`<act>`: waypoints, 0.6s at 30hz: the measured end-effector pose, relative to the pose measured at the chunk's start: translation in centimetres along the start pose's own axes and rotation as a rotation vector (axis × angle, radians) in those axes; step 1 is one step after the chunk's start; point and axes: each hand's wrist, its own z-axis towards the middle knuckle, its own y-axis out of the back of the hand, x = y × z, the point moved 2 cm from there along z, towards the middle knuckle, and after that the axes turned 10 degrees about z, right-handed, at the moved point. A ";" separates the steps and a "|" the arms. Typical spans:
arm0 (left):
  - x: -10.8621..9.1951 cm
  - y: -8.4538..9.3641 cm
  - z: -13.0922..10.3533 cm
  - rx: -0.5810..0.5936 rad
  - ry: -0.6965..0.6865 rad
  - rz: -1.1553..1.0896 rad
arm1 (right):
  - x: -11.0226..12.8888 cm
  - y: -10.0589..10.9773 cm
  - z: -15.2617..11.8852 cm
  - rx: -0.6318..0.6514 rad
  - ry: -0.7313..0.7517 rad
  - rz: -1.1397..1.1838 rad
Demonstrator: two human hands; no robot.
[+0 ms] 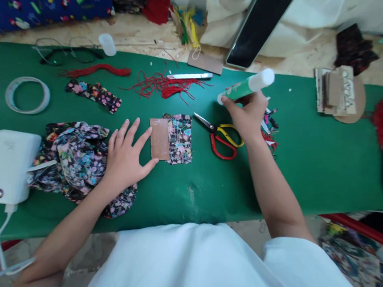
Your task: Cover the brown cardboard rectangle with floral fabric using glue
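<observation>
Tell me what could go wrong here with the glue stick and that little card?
The right hand holds the glue stick just above the open scissors; lowering it could catch the blades. The left hand only touches the card's edge, so it might slide on the floral fabric piece.

Far left on the green table mat [314, 168], a ring of clear tape [27, 95], with wire-framed glasses [66, 51] and a small white plastic cup [107, 44] beyond. Loose red threads [164, 85] and a red tassel [96, 70] farther back, beside a silver metal blade [189, 76]. Red-and-yellow-handled scissors [219, 136] lying open near the middle. White plastic box with cable [7, 166] at near left; stacked brown cardboard pieces [336, 90] at far right. Dark tablet screen [263, 19] leaning at the back.
</observation>
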 end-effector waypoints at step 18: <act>-0.2 0.2 0.1 -0.014 -0.018 0.061 | 4.5 -0.4 -7.0 0.107 0.288 -0.347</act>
